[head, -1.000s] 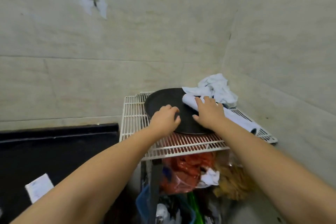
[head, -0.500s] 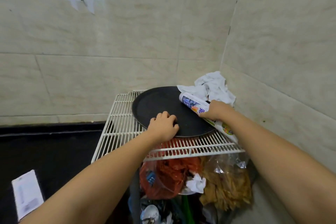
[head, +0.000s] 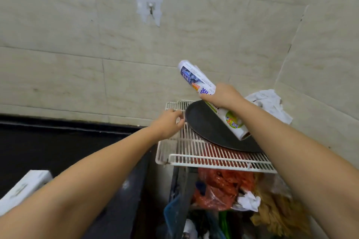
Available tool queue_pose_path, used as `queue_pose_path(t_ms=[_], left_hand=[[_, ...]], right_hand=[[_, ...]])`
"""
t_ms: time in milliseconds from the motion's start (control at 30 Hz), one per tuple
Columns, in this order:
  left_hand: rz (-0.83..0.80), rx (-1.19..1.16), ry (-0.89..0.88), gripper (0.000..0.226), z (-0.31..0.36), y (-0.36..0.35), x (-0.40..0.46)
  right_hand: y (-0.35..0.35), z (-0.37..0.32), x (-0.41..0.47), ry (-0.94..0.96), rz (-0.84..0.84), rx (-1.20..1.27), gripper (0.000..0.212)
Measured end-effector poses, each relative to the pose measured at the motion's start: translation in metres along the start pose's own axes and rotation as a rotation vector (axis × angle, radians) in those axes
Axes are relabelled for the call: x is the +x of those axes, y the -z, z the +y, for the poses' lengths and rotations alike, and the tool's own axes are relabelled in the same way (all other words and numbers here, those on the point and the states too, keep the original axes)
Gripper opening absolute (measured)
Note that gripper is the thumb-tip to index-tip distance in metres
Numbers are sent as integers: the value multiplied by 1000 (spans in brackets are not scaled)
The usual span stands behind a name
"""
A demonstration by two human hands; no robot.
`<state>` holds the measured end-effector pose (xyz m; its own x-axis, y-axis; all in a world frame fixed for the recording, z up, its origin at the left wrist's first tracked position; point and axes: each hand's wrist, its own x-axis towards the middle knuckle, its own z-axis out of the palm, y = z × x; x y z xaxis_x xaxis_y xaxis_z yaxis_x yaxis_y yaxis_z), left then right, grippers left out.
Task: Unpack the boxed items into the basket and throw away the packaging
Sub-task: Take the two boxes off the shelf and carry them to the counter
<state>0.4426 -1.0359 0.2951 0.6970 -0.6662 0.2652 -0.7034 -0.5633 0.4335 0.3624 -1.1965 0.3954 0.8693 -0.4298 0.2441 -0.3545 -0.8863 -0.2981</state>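
Observation:
My right hand [head: 223, 96] grips a long white printed box [head: 196, 78] around its middle and holds it tilted in the air above a round black tray [head: 206, 124]. The box's upper end points up and left, and its lower end [head: 236, 125] hangs over the tray. The tray lies on a white wire rack [head: 194, 151] in the wall corner. My left hand [head: 169, 122] hovers over the rack's left part, just left of the tray's rim, fingers curled and holding nothing. A white box [head: 23, 186] lies on the black counter at the lower left, partly hidden by my left arm.
Crumpled white cloth [head: 270, 105] lies behind the tray against the right wall. Under the rack sits rubbish: a red plastic bag [head: 219, 188], crumpled paper [head: 249, 201], yellowish wrapping [head: 277, 213]. A metal hook [head: 150, 7] sticks out of the tiled wall. The black counter [head: 58, 145] spreads left.
My right hand lifted the box off the tray and raised it. My left hand left the tray's front edge and shifted left over the rack. The view swung right.

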Motion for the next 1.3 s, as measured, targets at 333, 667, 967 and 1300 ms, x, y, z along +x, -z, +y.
queue_pose_path(t_ms=[333, 667, 967, 1300], left_hand=[[-34, -74, 431, 30, -199, 60, -113], [21, -354, 1161, 73, -264, -47, -170], [174, -290, 1289, 107, -252, -95, -151], [582, -598, 992, 53, -294, 39, -201]], right_hand=[[-95, -227, -11, 247, -126, 417, 28], [-268, -213, -55, -39, -333, 441, 57], [-317, -160, -51, -46, -407, 336, 57], [-320, -270, -35, 166, -459, 504, 55]])
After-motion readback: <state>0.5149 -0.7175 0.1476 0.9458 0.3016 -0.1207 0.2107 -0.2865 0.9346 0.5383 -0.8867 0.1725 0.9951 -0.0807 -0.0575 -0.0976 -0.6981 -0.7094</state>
